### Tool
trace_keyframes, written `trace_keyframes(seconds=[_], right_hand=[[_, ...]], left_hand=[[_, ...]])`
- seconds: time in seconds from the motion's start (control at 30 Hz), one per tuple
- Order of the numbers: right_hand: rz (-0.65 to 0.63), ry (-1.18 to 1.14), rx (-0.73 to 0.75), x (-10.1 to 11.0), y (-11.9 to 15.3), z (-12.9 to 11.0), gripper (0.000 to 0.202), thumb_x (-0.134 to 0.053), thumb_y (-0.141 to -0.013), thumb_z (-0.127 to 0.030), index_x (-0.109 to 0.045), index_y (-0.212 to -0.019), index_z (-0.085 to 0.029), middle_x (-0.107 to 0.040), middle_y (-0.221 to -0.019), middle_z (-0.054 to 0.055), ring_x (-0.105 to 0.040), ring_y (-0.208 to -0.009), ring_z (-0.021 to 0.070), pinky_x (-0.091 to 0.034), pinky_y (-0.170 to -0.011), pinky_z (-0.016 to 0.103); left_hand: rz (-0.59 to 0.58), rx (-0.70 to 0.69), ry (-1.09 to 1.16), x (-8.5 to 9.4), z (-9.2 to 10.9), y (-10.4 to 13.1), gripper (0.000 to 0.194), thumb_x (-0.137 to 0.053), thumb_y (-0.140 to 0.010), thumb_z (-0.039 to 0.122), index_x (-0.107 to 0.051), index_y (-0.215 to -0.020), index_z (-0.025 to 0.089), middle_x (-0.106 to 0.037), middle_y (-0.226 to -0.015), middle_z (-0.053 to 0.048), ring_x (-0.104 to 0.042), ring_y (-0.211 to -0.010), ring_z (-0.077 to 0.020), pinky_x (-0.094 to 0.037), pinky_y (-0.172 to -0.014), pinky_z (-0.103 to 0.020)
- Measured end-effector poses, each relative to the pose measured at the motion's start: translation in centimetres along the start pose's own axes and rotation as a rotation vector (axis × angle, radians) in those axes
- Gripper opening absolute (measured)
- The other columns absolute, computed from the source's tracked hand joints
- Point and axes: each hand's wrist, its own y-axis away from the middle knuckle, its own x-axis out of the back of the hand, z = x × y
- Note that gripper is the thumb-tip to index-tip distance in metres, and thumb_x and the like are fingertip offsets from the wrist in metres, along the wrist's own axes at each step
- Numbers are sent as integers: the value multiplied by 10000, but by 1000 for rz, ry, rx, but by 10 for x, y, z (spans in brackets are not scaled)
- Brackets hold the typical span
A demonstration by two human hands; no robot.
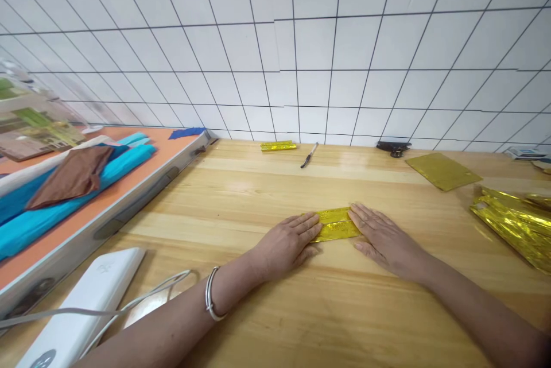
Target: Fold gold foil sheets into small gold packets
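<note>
A strip of shiny gold foil paper [336, 224], folded with a seam along its length, lies flat on the wooden table [258, 196]. My left hand [289, 241] rests flat on its left end, fingers stretched out and pointing right. On the right end lie the fingertips of my right hand [383, 236], also flat and stretched. The middle of the strip shows between the two hands, while its ends are partly covered by fingers. Neither hand grips the foil.
Near the wall are a folded gold strip [278, 146], a pen [309, 155] and a black clip-like object [394, 147]. At right lie a gold square [443, 171] and crumpled gold foil [514, 224]. Leftward are a white device [86, 305] with cables and an orange surface [129, 193] bearing coloured paper.
</note>
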Motion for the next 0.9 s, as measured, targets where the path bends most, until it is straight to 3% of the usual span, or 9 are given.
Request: trace_keyframes(seconds=[0.23,0.37,0.47,0.57,0.63,0.73,0.9], right_hand=[[-81,-100,63,7,-12,20,608,-296,-932,-478,-124,-1468,-248,-140,-1527,47,-134,-1392,228,-172,-1117,469],[-145,-194,78,20,-29,29,519,-223,-951,-449,-276,-1432,-263,-284,-1488,22,-196,-1379,214,-193,-1107,465],[-109,-156,-60,28,-43,13,508,-219,-946,-457,-474,-1327,-238,-438,-1403,50,-317,-1332,235,-234,-1087,468],[-17,2,-188,28,-57,-18,482,-294,-927,-408,-619,-1165,-142,-552,-1287,128,-346,-1310,277,-234,-1087,452],[36,72,-226,21,-64,-36,483,-310,-918,-356,-578,-1208,-77,-477,-1352,168,-304,-1329,291,-211,-1100,437],[27,52,-258,6,-69,-49,561,-257,-931,-378,-370,-1382,-63,-308,-1462,165,-258,-1354,274,-234,-1097,435],[-4,18,-153,-11,-62,-33,652,-205,-928,-512,-226,-1447,-118,-162,-1516,120,-124,-1391,261,-181,-1116,462]], left_hand=[[-33,30,-37,11,16,3,537,-357,-924,454,-386,-1363,146,-410,-1405,-113,-360,-1316,-241,-317,-1069,-386],[-84,63,-71,14,36,8,687,-322,-884,597,-369,-1371,114,-365,-1426,-152,-342,-1319,-293,-309,-1046,-419],[-115,100,-115,11,49,9,803,-233,-863,671,-365,-1371,63,-338,-1427,-189,-299,-1334,-330,-277,-1052,-437],[-143,140,-161,7,58,6,878,-183,-841,709,-385,-1357,27,-343,-1412,-218,-303,-1326,-352,-254,-1055,-448],[-156,154,-184,5,61,4,905,-175,-830,723,-398,-1348,15,-346,-1404,-231,-320,-1316,-360,-251,-1051,-452],[-148,149,-189,3,63,4,917,-181,-822,732,-404,-1344,12,-355,-1397,-235,-329,-1310,-362,-257,-1044,-452],[-102,115,-113,13,57,6,821,-251,-853,681,-422,-1330,35,-408,-1377,-213,-358,-1295,-352,-288,-1027,-456]])
